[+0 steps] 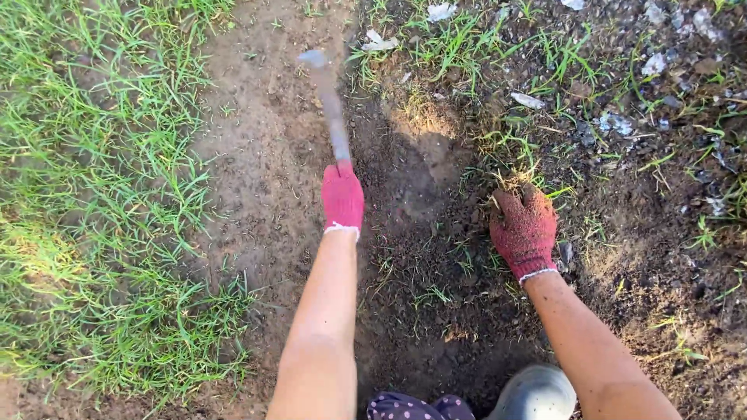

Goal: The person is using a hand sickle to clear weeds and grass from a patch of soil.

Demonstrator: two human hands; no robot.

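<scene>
Fingers clamped: left hand (342, 196) on hoe (330, 101), right hand (524, 225) on grass clump (513, 180), litter (529, 99) beyond.

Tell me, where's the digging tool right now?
In the head view, the hand tool sticks up from the left hand, left of centre, over the bare dirt strip beside the grass.

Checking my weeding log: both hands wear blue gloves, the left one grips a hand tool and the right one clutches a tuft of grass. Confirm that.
Wrong on one point: the gloves are red, not blue. In the head view, the left hand grips the hand tool and the right hand clutches the tuft of grass.
</scene>
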